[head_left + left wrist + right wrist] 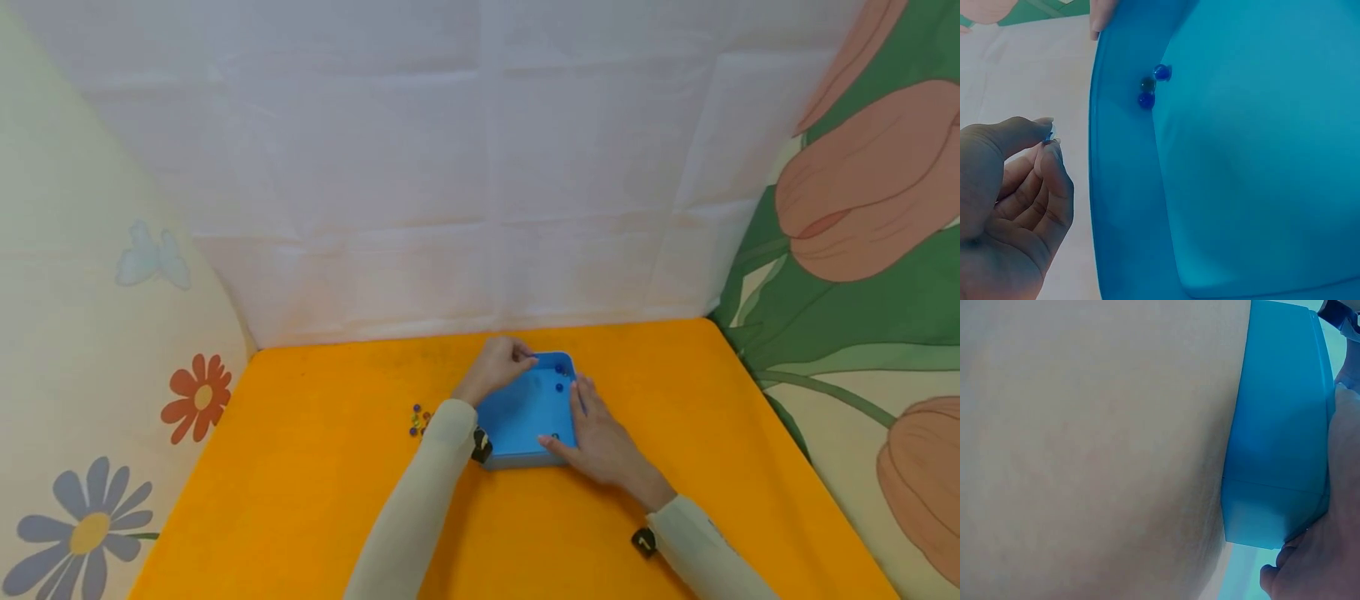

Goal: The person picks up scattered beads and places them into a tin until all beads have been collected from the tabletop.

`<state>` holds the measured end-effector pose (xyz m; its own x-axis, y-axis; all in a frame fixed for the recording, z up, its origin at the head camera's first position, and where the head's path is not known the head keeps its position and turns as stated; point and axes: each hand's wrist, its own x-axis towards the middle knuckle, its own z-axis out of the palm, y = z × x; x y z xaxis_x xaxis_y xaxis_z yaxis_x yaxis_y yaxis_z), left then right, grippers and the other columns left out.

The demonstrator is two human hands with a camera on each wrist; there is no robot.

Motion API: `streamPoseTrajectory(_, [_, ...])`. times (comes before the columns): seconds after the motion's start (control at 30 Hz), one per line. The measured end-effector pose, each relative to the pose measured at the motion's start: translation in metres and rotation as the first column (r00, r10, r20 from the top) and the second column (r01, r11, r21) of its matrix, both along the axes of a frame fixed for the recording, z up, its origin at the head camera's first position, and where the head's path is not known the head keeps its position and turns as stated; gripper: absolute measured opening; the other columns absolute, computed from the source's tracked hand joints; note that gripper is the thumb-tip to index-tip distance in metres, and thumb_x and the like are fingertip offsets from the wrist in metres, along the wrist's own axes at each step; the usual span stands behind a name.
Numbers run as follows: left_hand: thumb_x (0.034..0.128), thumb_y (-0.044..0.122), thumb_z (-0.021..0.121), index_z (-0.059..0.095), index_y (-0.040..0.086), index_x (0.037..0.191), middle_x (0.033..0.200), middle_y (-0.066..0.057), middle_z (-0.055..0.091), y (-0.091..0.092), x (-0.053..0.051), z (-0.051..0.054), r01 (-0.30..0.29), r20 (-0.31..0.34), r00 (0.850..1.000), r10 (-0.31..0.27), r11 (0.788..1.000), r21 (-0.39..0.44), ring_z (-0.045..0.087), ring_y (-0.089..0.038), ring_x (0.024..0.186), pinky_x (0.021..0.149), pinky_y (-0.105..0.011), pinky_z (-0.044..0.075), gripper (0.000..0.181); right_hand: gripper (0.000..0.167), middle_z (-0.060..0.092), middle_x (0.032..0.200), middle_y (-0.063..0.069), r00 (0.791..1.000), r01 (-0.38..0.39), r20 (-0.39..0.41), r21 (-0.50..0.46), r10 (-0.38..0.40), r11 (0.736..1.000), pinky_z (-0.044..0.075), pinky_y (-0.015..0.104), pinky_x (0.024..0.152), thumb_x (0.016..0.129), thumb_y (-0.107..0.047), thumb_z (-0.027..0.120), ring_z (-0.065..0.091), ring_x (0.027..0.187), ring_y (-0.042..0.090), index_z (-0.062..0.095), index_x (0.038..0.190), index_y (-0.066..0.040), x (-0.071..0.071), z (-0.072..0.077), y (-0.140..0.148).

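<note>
In the lower middle of the head frame, a blue tray (517, 417) stands on an orange tabletop (292, 508), with a hand at either side of it. The left hand (495, 367) is at the tray's upper left; in the left wrist frame its thumb and fingertips pinch a small glassy piece (1050, 134), bluish and mostly hidden, beside the tray's rim. The right hand (603, 437) rests at the tray's lower right corner, its grip wide, fingers lying along the outer right wall and thumb spread over the rim. Inside the tray, blue marbles (1162, 72) and a dark marble (1147, 84) sit close together, at its upper right in the head frame; another dark bead (555, 436) lies near the right thumb. Left of the tray, a loose cluster of coloured marbles (416, 421) lies near the left sleeve (416, 500). Across the upper middle hangs a creased white sheet (375, 167), and painted tulips (862, 183) fill the right side.
</note>
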<state>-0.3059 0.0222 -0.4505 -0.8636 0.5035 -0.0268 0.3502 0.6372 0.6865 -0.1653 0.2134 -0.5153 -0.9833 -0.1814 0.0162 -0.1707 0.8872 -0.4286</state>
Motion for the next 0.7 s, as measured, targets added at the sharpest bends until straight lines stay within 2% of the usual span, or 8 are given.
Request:
streamPoseTrajectory(0.33, [0.1048,0.024,0.067,0.078,0.005,0.119,0.105,-0.010,0.078,0.0049,-0.0021,-0.0012,0.001,-0.001,1.000,-0.001,1.000,-0.032,0.069,-0.016,0.087,0.081,-0.031,0.062,0.026,0.116,-0.001,0.177,0.021,1.000,-0.006,0.006,-0.014,0.006,1.000,0.037,0.058,0.123,0.096,-0.078,0.051,0.012,0.164,0.041,0.008,0.165,0.004,0.0006,0.0014,-0.0001])
streamPoseTrajectory(0.7, [0.1046,0.023,0.067,0.078,0.005,0.119,0.106,-0.010,0.078,0.0074,-0.0025,-0.0039,0.006,-0.005,1.000,-0.006,0.999,-0.044,0.070,-0.016,0.087,0.080,-0.031,0.062,0.025,0.115,-0.002,0.177,0.021,1.000,-0.006,0.004,-0.007,0.006,1.000,0.041,0.057,0.121,0.096,-0.077,0.051,0.013,0.164,0.041,0.008,0.166,0.004,0.0005,0.0021,0.0008])
